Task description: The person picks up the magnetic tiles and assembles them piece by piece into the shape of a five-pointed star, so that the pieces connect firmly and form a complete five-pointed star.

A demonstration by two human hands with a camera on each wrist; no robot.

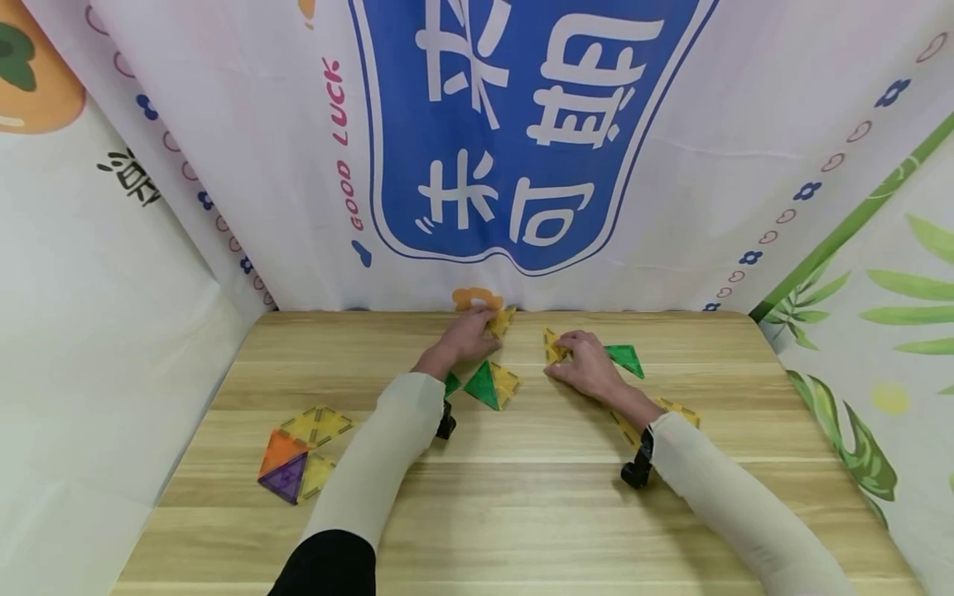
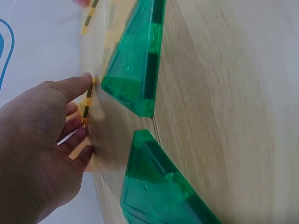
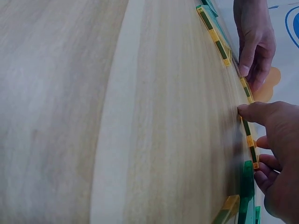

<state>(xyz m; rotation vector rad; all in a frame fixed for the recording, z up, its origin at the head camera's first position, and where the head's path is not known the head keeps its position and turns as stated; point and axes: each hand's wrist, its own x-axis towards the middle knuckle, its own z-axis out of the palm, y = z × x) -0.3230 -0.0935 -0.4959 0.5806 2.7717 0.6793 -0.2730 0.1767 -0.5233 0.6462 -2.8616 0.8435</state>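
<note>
At the back of the table my left hand (image 1: 465, 338) pinches a yellow triangular magnetic tile (image 1: 503, 321), its thumb on one end in the left wrist view. To the right, my right hand (image 1: 590, 364) grips another yellow triangular magnetic tile (image 1: 552, 343) between thumb and fingers; the fingers hide part of it. Between and in front of the hands lies a green triangle tile (image 1: 484, 386) against a yellow one (image 1: 505, 384). A second green tile (image 2: 161, 186) is beside the left wrist, mostly covered in the head view.
One green tile (image 1: 626, 358) lies right of the right hand. Yellow tiles (image 1: 680, 411) lie partly under the right forearm. At the left, an orange tile (image 1: 283, 449), a purple tile (image 1: 286, 478) and several yellow tiles (image 1: 316, 425) form a cluster. A printed cloth (image 1: 298, 165) hangs behind the table.
</note>
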